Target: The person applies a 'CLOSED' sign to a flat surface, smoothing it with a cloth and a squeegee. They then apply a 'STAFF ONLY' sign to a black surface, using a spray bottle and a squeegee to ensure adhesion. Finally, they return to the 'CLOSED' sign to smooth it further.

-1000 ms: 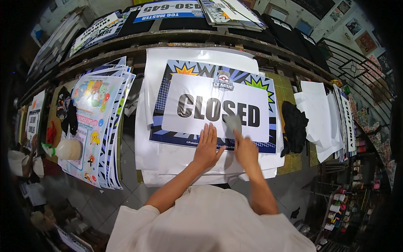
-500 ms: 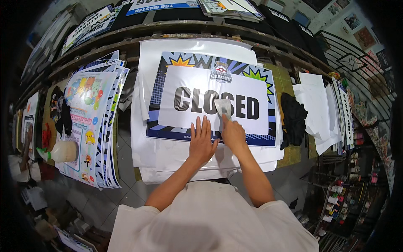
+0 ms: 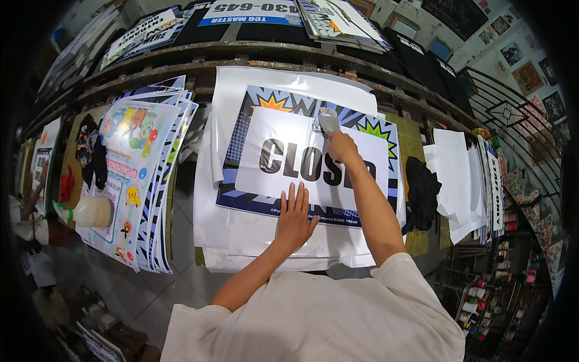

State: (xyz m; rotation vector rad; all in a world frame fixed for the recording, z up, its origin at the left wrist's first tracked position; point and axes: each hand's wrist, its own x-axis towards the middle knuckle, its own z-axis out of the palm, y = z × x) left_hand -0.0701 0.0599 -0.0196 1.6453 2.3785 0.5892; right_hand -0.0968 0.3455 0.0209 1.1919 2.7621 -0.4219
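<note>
A printed sign (image 3: 250, 172) with a white middle, large black letters and a blue starburst border lies on white sheets (image 3: 211, 235) in front of me. My right hand (image 3: 342, 146) is closed around a flat grey scraper (image 3: 329, 124), its blade against the sign at the badge near the far edge. My right forearm hides part of the lettering and the right border. My left hand (image 3: 294, 218) rests flat on the sign's near edge, fingers stretched out, holding nothing.
A stack of colourful posters (image 3: 142, 175) lies at left, with a spray bottle (image 3: 94, 212) of whitish liquid on it. To the right are a black cloth (image 3: 423, 187), white paper (image 3: 452, 169) and upright signs (image 3: 493, 187). A wooden rail (image 3: 253, 50) runs across the back.
My right hand has pushed the scraper away from me, from the middle letters to the badge. The left hand stays on the near edge. The whole view has shifted slightly.
</note>
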